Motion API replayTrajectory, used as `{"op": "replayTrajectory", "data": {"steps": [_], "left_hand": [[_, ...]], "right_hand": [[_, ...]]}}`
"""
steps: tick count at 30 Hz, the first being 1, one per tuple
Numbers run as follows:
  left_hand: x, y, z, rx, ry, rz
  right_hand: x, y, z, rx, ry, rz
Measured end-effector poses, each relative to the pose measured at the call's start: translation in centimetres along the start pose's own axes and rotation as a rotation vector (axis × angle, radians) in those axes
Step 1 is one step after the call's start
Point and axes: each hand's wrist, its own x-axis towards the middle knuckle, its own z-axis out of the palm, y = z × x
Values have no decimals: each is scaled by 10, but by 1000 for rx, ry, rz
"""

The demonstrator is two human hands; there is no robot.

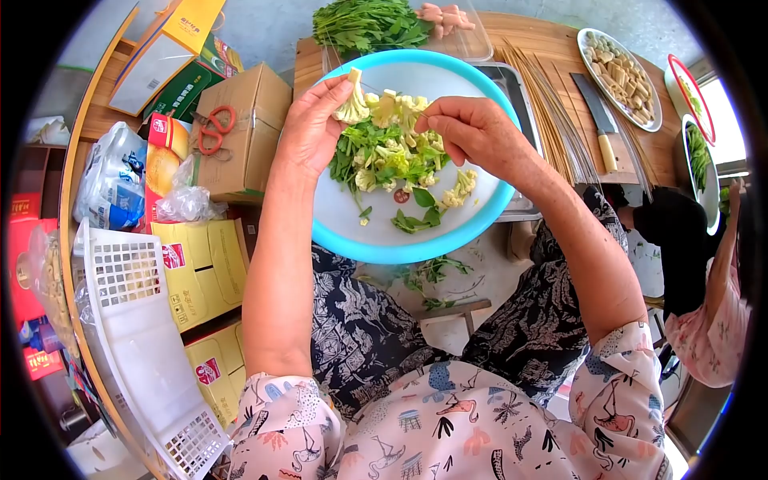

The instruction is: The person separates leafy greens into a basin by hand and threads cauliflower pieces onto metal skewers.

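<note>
Above the blue-rimmed basin (412, 250), my left hand (310, 124) pinches a cauliflower floret (352, 102) between thumb and fingers. Opposite it, my right hand (472, 132) is closed in a pinch on what looks like a thin skewer, mostly hidden by cauliflower pieces (392, 110) lined up between both hands. Loose cauliflower and green leaves (372, 156) lie in the basin below. A leafy sprig (420, 214) and another cauliflower piece (460, 189) rest nearer its front right side.
Behind the basin are leafy greens (368, 24) and pink sausage pieces (445, 19). Skewers (544, 112), a knife (594, 104) and a plate of chopped food (620, 76) lie right. Scissors (213, 130) sit on a carton (260, 104); a white basket (144, 328) stands left. Another person (708, 336) is at right.
</note>
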Motion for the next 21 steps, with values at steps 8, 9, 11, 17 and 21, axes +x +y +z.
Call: {"op": "replayTrajectory", "data": {"steps": [8, 9, 11, 17, 21], "left_hand": [[2, 0, -1, -23, -29, -24], [1, 0, -1, -24, -28, -23], [1, 1, 1, 7, 27, -34], [1, 0, -1, 72, 6, -17], [-1, 2, 3, 67, 30, -14]], "right_hand": [[-1, 0, 2, 11, 30, -27], [-1, 0, 3, 10, 28, -28], [-2, -1, 5, -29, 50, -26], [-4, -3, 9, -108, 112, -70], [-4, -3, 10, -114, 121, -79]]}}
